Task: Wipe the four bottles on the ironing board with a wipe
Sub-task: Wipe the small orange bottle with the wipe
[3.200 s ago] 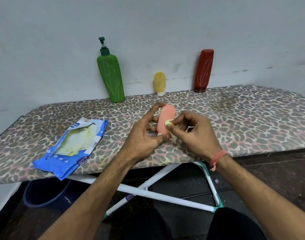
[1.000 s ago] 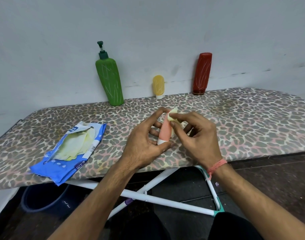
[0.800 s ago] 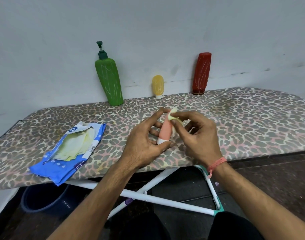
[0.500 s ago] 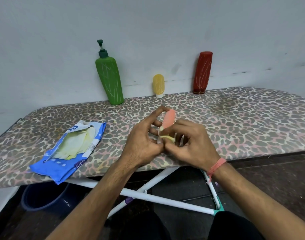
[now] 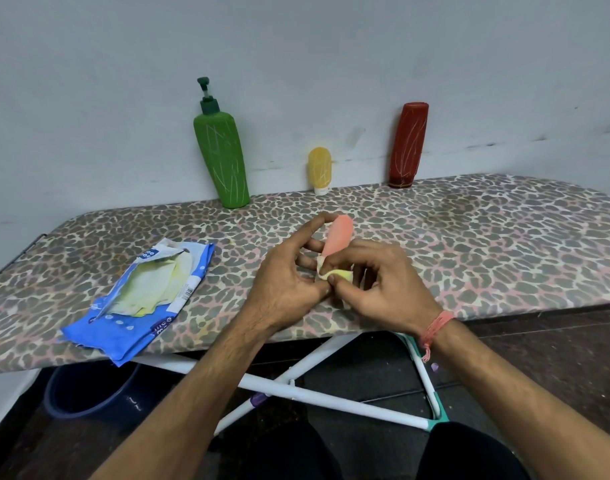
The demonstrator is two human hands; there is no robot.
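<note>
A plain grey-white wall (image 5: pixel 331 46) backs a long ironing board (image 5: pixel 487 244) covered in leopard-print fabric, its white metal legs (image 5: pixel 317 398) crossing over a dark floor below. Against the wall at the board's far edge stand three bottles: a tall green pump bottle (image 5: pixel 223 161) on the left, leaning slightly, a small yellow tube bottle (image 5: pixel 319 169) with a white cap in the middle, and a dark red cylindrical bottle (image 5: pixel 407 143) on the right. All three carry pale scribbled lines on their sides.

Near the front edge of the board, a small salmon-pink tube bottle (image 5: pixel 338 233) is held tilted, its rounded end pointing up and away. The left hand (image 5: pixel 286 285) grips it from the left, thumb curled towards its lower end and index finger arched over to the upper part. The right hand (image 5: pixel 383 289) pinches a folded pale yellow wipe (image 5: pixel 336 273) between thumb and fingers and presses it round the lower part of the pink bottle, next to the left thumb. A pinkish-red thread band (image 5: pixel 435 329) circles the right wrist.

On the left of the board lies an opened blue and white wipes packet (image 5: pixel 137 317), its flap peeled back over pale yellow sheets, one corner overhanging the front edge. Beneath that end, on the floor, sits a dark blue bucket (image 5: pixel 85 396).
</note>
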